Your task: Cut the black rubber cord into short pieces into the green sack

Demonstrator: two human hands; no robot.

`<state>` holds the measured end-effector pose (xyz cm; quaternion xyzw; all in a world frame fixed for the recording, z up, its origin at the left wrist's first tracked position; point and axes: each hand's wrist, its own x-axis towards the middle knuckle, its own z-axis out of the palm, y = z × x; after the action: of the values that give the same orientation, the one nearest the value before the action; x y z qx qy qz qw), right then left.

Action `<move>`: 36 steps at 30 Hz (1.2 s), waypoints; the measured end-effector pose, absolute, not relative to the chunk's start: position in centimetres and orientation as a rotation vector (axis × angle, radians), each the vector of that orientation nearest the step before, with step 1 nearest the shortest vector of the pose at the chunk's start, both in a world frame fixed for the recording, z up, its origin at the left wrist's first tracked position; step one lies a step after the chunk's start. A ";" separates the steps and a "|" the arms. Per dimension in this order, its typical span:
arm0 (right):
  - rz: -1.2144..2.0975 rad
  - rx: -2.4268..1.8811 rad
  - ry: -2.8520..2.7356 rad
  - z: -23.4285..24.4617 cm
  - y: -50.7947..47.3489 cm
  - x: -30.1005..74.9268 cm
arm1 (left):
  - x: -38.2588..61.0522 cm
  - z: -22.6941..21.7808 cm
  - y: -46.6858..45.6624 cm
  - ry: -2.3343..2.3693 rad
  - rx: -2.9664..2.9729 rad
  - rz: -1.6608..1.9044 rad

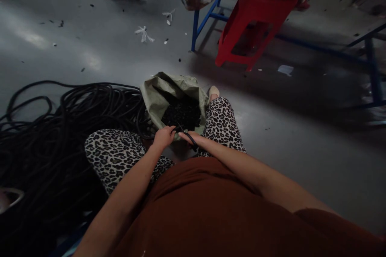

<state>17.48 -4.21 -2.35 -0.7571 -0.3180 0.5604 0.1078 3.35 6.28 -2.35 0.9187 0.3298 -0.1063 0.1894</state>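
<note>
The left hand (164,137) grasps a black cord (174,130) at the near rim of the sack (153,99), the right hand (195,135) clasps scissors (191,139) — snips should go best clear of skin, above the opening, so bits fall inside

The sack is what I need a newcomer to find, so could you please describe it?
Start from the leopard-print trousers, spread wide. Between the legs, right of the heaped black cord, sits the sack. Unlike the cord, it is pale green, open-mouthed and holds small black bits.
</note>
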 end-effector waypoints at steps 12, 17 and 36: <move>1.641 -2.210 -0.968 -4.0 -4.4 17.5 | 3.2 -2.2 6.3 0.932 2.586 -0.269; 1.604 -2.204 -1.002 -4.3 -4.3 17.5 | 3.3 -2.4 6.2 0.903 2.592 -0.276; 1.601 -2.108 -0.853 -0.7 -4.9 17.2 | 3.5 -2.4 6.2 0.901 2.515 -0.304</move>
<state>17.23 -4.89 -0.70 -0.7456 -0.3017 0.5665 0.1793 3.51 6.20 -2.38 0.9114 0.3266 -0.1103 0.2246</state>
